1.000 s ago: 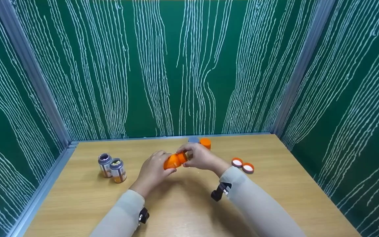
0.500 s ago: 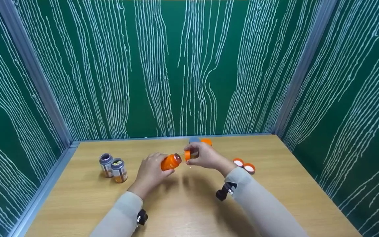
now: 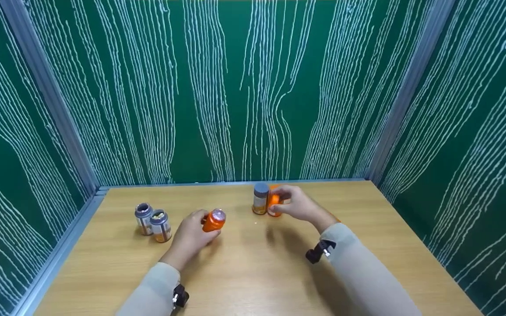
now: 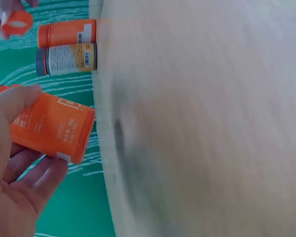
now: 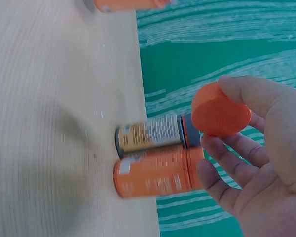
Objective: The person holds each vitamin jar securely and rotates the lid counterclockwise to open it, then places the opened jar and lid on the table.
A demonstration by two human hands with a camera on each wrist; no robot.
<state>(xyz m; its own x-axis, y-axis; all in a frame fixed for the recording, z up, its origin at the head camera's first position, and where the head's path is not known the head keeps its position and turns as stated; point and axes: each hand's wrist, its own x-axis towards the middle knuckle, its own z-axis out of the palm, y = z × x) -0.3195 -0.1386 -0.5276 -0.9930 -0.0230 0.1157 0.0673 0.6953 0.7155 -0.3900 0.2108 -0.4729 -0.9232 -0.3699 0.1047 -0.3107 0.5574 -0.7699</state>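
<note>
My left hand (image 3: 193,235) grips an uncapped orange bottle (image 4: 52,123) round its body, a little above the table; its mouth, with a silvery look, tips up and to the right in the head view. Between thumb and fingers, my right hand (image 3: 299,202) pinches an orange cap (image 5: 221,109), lifted off the tabletop. Behind that cap stand a capped orange bottle (image 5: 153,173) and a bottle with a grey lid (image 3: 260,199), side by side and upright. In the head view the right hand partly covers the capped orange bottle.
Two lidless grey-necked bottles (image 3: 160,226) stand upright on the left of the wooden table (image 3: 244,281), with contents showing at the nearer one's mouth. Green walls with white wavy lines (image 3: 200,87) rise behind the table and at both sides.
The orange cap has come off the bottle. My right hand has carried it right, towards the standing bottles, while my left hand has drawn the bottle left and lower.
</note>
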